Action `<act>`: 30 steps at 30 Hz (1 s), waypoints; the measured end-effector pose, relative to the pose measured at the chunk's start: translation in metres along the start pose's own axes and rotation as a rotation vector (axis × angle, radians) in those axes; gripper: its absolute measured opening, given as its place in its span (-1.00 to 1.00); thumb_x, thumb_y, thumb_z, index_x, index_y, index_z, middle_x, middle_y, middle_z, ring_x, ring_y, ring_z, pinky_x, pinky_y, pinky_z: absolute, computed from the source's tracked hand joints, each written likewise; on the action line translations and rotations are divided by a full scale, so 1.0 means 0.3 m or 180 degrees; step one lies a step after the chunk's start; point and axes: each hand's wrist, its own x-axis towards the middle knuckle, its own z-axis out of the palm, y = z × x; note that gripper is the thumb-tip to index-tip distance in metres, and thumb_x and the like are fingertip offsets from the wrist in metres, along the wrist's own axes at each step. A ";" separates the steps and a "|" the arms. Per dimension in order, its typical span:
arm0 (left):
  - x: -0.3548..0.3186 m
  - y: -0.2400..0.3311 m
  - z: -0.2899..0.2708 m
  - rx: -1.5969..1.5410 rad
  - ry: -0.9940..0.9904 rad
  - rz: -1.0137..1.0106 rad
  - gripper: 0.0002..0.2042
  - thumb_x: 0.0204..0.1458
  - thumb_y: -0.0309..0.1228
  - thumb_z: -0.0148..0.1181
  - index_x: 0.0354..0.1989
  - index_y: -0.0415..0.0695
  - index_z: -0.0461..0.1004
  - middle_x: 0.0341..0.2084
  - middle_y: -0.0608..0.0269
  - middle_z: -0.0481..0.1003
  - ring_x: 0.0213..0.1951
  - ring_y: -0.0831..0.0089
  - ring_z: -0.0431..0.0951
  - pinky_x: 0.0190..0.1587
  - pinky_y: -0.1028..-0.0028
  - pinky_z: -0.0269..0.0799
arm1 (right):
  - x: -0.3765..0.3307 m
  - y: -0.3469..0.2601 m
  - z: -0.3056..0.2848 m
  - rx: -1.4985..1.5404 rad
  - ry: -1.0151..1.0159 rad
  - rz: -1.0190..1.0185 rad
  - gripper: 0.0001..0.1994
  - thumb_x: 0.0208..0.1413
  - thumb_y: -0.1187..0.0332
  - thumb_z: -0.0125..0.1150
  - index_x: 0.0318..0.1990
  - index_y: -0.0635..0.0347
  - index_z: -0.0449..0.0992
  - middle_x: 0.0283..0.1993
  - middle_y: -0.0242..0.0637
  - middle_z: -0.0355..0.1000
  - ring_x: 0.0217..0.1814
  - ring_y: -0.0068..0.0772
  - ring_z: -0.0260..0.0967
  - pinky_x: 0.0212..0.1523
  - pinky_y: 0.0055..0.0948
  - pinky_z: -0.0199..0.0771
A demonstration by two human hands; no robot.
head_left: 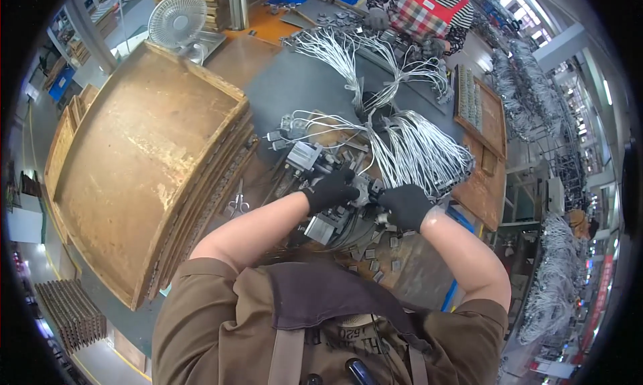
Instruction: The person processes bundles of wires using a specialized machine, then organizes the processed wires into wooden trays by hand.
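a small metal machine [362,192] sits low on the worktop, a compact cluster of silver and dark parts. the left hand [331,192], in a black glove, reaches over its left side, and the right hand [405,207], gloved alike, curls in at its right; fingers hide much of its middle, so any piece gripped there cannot be made out. a boxy silver block [303,156] stands tilted at its upper left, and another silver block [321,229] lies slanted at its lower left. just beyond the right hand, a thick bundle of white cables [418,150] fans out toward the right from a gathered neck
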 end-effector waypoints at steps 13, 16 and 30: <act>0.013 0.286 -0.463 0.2069 0.1683 0.0407 -0.62 -0.18 -0.39 0.25 -0.14 -0.19 0.38 -0.26 0.07 0.47 -0.27 0.23 0.52 -0.19 0.29 0.45 | 0.330 -0.014 -0.095 0.0133 0.1214 -0.0427 -0.64 -0.20 0.39 0.24 -0.12 -0.02 0.56 -0.29 -0.17 0.50 -0.21 -0.07 0.48 -0.15 -0.19 0.44; -0.039 0.176 -0.338 0.1146 0.1028 0.1161 -0.55 -0.24 -0.42 0.28 -0.08 -0.19 0.37 -0.21 0.05 0.45 -0.19 0.18 0.49 -0.10 0.27 0.41 | 0.355 -0.040 -0.077 0.0175 0.1218 -0.0144 -0.61 -0.19 0.46 0.21 -0.09 -0.03 0.54 -0.26 -0.18 0.50 -0.22 -0.04 0.47 -0.15 -0.19 0.45; -0.064 0.013 -0.067 0.0774 0.0433 0.0707 -0.40 -0.28 -0.40 0.31 0.04 -0.21 0.30 -0.12 0.00 0.38 -0.02 0.16 0.40 0.01 0.28 0.33 | 0.240 0.010 -0.027 0.1038 0.0872 -0.0312 -0.38 -0.18 0.28 0.35 0.15 -0.01 0.37 -0.24 -0.12 0.48 -0.19 -0.04 0.45 -0.16 -0.16 0.43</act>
